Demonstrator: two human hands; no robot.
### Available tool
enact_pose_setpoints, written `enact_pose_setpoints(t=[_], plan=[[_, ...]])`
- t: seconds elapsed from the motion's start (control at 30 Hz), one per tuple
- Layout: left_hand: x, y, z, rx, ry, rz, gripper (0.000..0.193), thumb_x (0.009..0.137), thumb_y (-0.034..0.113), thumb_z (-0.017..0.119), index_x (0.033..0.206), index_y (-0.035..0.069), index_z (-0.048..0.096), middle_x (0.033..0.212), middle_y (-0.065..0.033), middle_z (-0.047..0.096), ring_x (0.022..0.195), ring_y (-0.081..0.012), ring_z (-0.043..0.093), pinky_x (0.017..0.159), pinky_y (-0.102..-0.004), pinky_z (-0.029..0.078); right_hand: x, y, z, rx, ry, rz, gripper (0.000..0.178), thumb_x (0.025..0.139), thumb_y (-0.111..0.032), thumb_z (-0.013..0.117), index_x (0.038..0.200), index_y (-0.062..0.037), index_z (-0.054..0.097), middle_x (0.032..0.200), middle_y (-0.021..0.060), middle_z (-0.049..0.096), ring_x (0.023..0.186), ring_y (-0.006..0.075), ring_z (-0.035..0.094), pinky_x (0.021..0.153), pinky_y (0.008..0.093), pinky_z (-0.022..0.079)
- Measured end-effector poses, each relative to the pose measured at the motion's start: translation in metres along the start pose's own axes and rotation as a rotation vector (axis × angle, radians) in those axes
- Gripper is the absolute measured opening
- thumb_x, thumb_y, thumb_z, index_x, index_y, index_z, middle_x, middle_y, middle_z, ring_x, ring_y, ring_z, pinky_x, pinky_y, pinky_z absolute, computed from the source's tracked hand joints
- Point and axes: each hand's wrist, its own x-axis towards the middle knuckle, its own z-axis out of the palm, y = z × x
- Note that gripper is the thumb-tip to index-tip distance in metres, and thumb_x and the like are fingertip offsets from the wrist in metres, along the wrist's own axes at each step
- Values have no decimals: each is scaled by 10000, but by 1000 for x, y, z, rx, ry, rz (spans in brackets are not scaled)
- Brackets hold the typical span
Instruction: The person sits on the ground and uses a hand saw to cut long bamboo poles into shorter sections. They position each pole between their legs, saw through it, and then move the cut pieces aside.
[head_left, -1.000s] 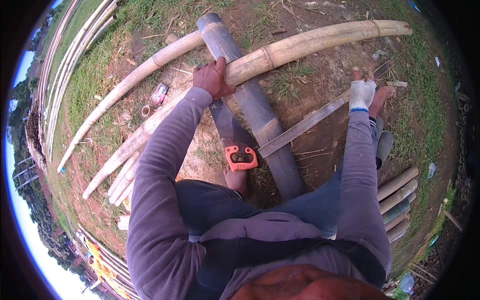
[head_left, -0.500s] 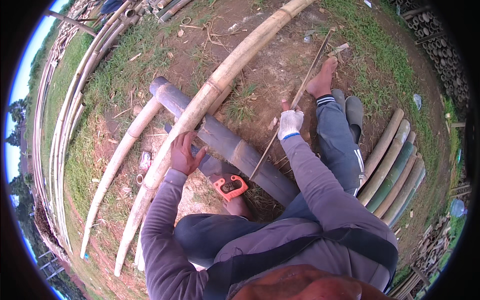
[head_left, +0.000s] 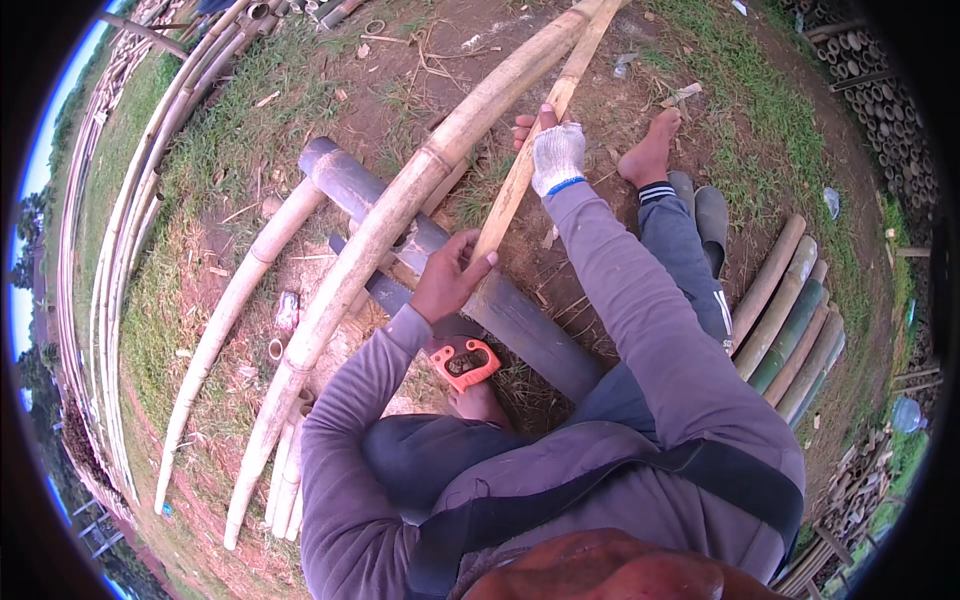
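A flat, pale bamboo strip (head_left: 513, 195) slants away from me, its far part beside a long bamboo pole (head_left: 410, 190). My left hand (head_left: 450, 278) pinches the strip's near end between thumb and fingers. Farther along it, my right hand (head_left: 555, 152), in a white fingerless glove with a blue cuff, is closed round the strip. Under the pole and strip lies a thick dark bamboo log (head_left: 530, 325). A handsaw with an orange handle (head_left: 465, 365) rests by my bent leg, its blade partly hidden by my left arm and the pole.
Another bamboo pole (head_left: 240, 290) leans on the log at the left. Cut bamboo lengths (head_left: 790, 310) lie side by side at the right, near a pair of grey shoes (head_left: 708, 220). Long poles (head_left: 140, 220) are stacked along the far left. My bare foot (head_left: 652, 148) rests ahead.
My left hand has left the long pole and taken the strip's near end. My right hand has moved left and forward, turning the strip so its broad face shows.
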Motion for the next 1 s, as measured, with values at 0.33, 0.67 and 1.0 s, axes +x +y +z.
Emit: enact_pose_setpoints(t=[0.33,0.67,1.0], plan=[[101,0,-68,576,330,240,552,982,399,769,1380,50,612,1157,-280,750,1026,-490,727,910,-542,575,-63,21,-147,-820,-80,-8,579,1033,-449,724,1446,-61,605,1262,164,744,1089,277,735,891,409,583],[185,2,-54,419,323,157,557,984,384,814,1427,92,643,1160,-240,785,1102,-392,769,933,-431,585,-146,-110,-269,-2083,165,-169,611,885,-464,777,1358,-89,683,1392,164,651,1336,398,606,1083,579,502],[225,11,-56,486,342,197,551,961,462,812,1369,114,684,1127,-256,782,1060,-442,759,919,-492,591,-136,-107,-240,-2107,174,-127,710,835,-535,797,1366,-83,665,1415,175,618,1353,432,579,988,609,549]])
